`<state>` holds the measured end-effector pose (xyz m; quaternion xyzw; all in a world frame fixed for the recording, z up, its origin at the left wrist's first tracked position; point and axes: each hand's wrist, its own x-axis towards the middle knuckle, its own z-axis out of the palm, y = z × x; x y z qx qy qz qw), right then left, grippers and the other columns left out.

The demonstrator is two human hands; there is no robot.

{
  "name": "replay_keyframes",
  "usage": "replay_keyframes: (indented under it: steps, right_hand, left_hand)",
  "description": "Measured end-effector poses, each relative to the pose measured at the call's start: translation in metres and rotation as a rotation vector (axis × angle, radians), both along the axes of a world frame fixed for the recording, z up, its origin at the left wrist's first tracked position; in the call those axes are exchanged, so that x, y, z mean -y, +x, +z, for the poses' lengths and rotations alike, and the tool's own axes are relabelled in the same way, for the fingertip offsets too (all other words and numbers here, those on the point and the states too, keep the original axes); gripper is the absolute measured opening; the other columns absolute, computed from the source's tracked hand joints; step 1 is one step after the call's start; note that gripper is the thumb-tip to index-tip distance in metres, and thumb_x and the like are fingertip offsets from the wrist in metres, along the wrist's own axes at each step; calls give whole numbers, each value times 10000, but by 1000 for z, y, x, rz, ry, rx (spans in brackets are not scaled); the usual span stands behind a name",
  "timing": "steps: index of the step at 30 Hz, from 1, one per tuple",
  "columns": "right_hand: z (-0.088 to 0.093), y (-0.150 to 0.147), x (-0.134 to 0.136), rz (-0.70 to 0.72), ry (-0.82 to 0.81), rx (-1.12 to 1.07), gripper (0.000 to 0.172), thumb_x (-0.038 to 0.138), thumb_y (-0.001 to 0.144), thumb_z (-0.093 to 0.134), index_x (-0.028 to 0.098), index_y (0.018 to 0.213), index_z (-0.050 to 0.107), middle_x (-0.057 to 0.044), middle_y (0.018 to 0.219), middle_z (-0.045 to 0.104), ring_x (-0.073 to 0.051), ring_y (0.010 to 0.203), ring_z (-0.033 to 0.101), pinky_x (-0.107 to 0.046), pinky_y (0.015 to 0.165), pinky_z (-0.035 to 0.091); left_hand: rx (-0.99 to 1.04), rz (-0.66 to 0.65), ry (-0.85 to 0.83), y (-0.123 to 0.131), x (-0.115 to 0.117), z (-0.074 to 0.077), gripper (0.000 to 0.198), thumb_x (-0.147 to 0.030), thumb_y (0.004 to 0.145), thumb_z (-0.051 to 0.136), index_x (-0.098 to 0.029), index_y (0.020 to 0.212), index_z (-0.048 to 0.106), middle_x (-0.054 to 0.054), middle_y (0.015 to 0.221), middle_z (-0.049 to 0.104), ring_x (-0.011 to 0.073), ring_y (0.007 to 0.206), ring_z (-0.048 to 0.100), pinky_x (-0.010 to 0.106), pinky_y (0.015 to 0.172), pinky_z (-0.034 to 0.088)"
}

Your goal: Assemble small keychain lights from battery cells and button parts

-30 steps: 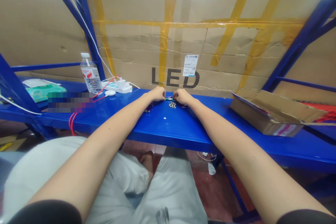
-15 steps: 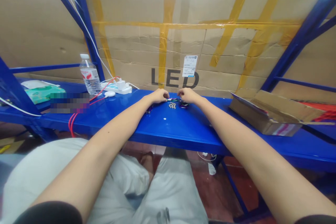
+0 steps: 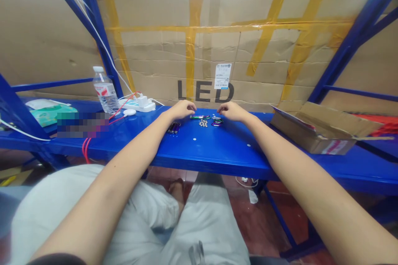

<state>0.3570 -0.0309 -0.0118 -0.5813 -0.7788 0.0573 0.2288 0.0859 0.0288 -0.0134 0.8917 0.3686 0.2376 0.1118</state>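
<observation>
My left hand (image 3: 183, 109) hovers over the blue table with its fingers loosely curved and apart, and nothing shows in them. Just right of its fingertips lies a slim green and purple metallic piece (image 3: 200, 117). My right hand (image 3: 232, 112) is likewise loosely curved with nothing visible in it. Beside and below it lies a small group of shiny carabiner-like clips (image 3: 217, 120), green and purple. Between the hands sits a cluster of small silvery pieces (image 3: 203, 123), too small to name. Several dark purple tube-like pieces (image 3: 174, 128) lie in a row near my left wrist.
The blue table (image 3: 214, 149) stands before a large cardboard sheet (image 3: 155, 62). An open cardboard box (image 3: 314, 132) is on the right. To the left are a water bottle (image 3: 105, 91), a white power strip (image 3: 144, 104), a red cable (image 3: 85, 149) and a tissue pack (image 3: 54, 112).
Both hands have drawn apart from the green and purple piece, the left to the left and the right to the right. The clips and dark tubes show more fully. The view has shifted slightly.
</observation>
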Motion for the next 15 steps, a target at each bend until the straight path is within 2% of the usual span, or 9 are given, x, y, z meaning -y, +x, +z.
replay_keyframes:
  steps: [2,4,7,9,12,15]
  right_hand:
    - [1,-4,3,27,14,-1,268,81,852,541,122,1011,753,-103,1072,756,-200,960,678,-245,824,479]
    - [0,-8,5,46,16,7,254,98,858,548,124,1009,751,-100,1072,755,-201,964,677,-247,822,478]
    - [-1,-11,7,64,-4,24,252,103,857,550,131,1011,747,-94,1054,757,-200,936,677,-247,798,482]
    - [-1,-13,9,70,-15,36,253,101,857,547,135,1009,747,-93,1058,756,-199,927,675,-247,789,482]
    - [-1,-15,11,70,-24,52,253,100,862,543,135,1007,747,-93,1057,755,-198,925,672,-248,788,478]
    - [0,-17,12,67,-33,59,250,103,867,544,136,1011,747,-88,1039,756,-194,913,673,-247,788,478]
  left_hand:
    - [-58,11,-5,-14,3,10,254,-299,783,633,-182,969,759,66,1012,765,207,964,676,306,883,490]
    - [-187,8,-115,-28,9,21,308,-332,735,666,-193,994,758,51,1019,767,207,954,684,282,850,499]
    - [-391,-18,-322,-43,23,36,526,-428,665,735,-225,1150,714,49,1162,740,219,1021,677,261,871,506]
    - [-462,-65,-425,-47,33,44,724,-466,604,786,-241,1277,645,64,1320,668,239,1143,634,269,936,499]
    - [-524,-71,-499,-47,42,49,938,-477,516,843,-251,1381,558,87,1423,589,276,1253,566,309,1009,479]
    - [-584,-48,-530,-45,42,46,1020,-486,468,866,-256,1402,526,107,1439,567,309,1269,547,362,1040,467]
